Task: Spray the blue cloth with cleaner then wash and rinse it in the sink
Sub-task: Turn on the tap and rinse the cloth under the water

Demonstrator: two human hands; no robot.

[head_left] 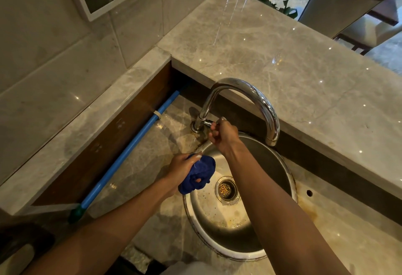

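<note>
We see a grey marble counter (293,74) wrapping a lower grey worktop (139,161), with a tiled wall (54,42) on the left. Set in the worktop is a round steel sink (219,220), soapy residue on its floor. A chrome gooseneck faucet (256,98) arches over the sink's far rim; no water stream is visible from its spout. A long blue pole (130,148) with a green end cap lies against the wooden back edge, left of the sink. Our left hand (180,166) has fingers curled tight around the bunched blue cloth (199,174), which it holds over the sink's left rim, above the basin and just left of the drain (227,188); one fingertip pokes through the folds. Our right hand (221,135) reaches to the small faucet handle (210,123) at the tap's base, fingers curled and pinching it. The two hands are near each other, not touching. A small hole (309,192) sits in the worktop right of the sink.
</note>
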